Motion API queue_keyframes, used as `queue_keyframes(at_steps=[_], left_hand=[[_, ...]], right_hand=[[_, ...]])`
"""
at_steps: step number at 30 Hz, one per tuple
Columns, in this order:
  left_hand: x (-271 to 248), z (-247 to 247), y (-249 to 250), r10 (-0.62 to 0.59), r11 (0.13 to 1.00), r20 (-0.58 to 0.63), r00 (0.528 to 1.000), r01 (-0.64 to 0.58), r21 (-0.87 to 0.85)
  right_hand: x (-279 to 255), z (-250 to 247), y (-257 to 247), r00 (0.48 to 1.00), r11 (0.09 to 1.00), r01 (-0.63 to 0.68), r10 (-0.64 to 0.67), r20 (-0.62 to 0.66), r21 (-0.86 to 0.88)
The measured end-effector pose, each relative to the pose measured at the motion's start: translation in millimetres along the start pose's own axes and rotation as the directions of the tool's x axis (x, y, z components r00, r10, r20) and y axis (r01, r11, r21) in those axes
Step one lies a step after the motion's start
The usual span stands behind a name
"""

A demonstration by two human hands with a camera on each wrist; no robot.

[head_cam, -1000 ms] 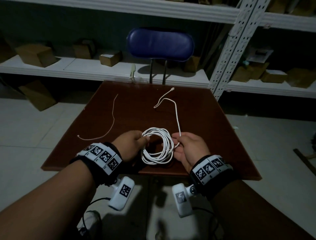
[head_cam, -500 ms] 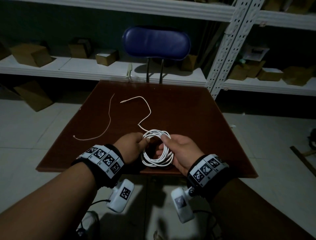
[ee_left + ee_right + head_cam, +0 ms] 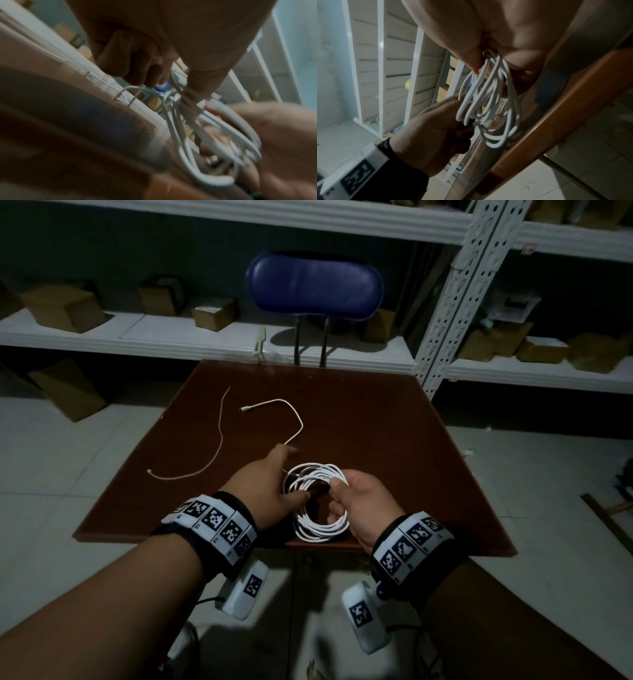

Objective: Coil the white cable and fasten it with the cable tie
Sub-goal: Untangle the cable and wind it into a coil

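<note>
The white cable is mostly wound into a coil (image 3: pixel 318 537) held above the near edge of the brown table (image 3: pixel 376 440). My right hand (image 3: pixel 356 501) grips the coil's right side, with the strands bunched between thumb and fingers (image 3: pixel 496 101). My left hand (image 3: pixel 274 477) reaches forward past the coil's left side. Its fingers (image 3: pixel 137 65) curl at the spot where the loose tail (image 3: pixel 298 419) leaves the coil, and its thumb lies against the strands. The tail bends left and ends in a connector. The thin beige cable tie (image 3: pixel 219 436) lies loose on the table's left part, untouched.
A blue-backed chair (image 3: pixel 313 285) stands behind the table's far edge. White shelving with cardboard boxes (image 3: pixel 215 313) runs along the back, and a perforated upright (image 3: pixel 455 289) rises at the table's far right corner. Pale tiled floor surrounds the table.
The loose tail swung from the right of the coil to the left. My right hand took a full grip on the coil. My left hand moved forward from the coil's left side to the tail.
</note>
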State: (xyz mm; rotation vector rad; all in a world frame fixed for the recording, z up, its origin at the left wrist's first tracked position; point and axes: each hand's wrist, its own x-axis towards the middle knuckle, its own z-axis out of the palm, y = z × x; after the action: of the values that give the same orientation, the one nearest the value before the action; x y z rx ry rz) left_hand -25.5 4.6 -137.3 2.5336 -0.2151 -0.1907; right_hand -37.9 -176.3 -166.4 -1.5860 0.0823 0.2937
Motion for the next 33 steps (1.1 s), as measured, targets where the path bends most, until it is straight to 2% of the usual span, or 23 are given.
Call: queue_keyframes(at_steps=[3, 5, 8, 11, 13, 19, 23, 27, 33], left_hand=[[0.2, 5.0, 0.2, 0.023, 0.99, 0.088, 0.996, -0.035, 0.135], [1.7, 6.7, -1.1, -0.012, 0.99, 0.109, 0.994, -0.004, 0.144], [4.2, 5.4, -3.3, -0.049, 0.99, 0.103, 0.993, 0.035, 0.139], [5.8, 2.4, -0.3, -0.052, 0.967, 0.06, 0.997, 0.035, 0.253], [5.4, 3.3, 4.3, -0.053, 0.964, 0.065, 0.996, 0.034, 0.263], [6.0, 8.3, -1.7, -0.008, 0.996, 0.08, 0.997, 0.015, -0.091], [1.5, 7.5, 3.2, 0.025, 0.969, 0.046, 0.999, -0.013, -0.248], [2.4, 7.9, 2.4, -0.032, 0.885, 0.043, 0.999, 0.048, -0.462], [2.2, 7.9, 5.5, -0.031, 0.835, 0.01, 0.999, 0.031, -0.55]], right_hand=[[0.1, 0.9, -0.2, 0.999, 0.998, 0.04, -0.039, 0.033, -0.042], [0.0, 0.7, -0.5, 0.998, 0.997, 0.054, -0.053, 0.034, -0.055], [-0.6, 0.0, -1.9, 0.998, 0.996, 0.066, -0.065, 0.011, -0.059], [-1.0, 0.7, -3.5, 0.996, 0.994, 0.087, -0.087, 0.0, -0.066], [-2.0, 1.7, -5.2, 0.995, 0.993, 0.099, -0.1, -0.004, -0.066], [-3.7, 0.9, -11.4, 0.994, 0.993, 0.105, -0.106, -0.022, -0.057], [-0.8, 0.1, -9.7, 0.992, 0.993, 0.112, -0.113, -0.046, -0.031], [2.1, 0.0, -7.6, 0.994, 0.994, 0.091, -0.087, -0.07, 0.062], [-0.6, 0.5, -11.5, 0.992, 0.989, 0.089, -0.078, -0.101, 0.114]])
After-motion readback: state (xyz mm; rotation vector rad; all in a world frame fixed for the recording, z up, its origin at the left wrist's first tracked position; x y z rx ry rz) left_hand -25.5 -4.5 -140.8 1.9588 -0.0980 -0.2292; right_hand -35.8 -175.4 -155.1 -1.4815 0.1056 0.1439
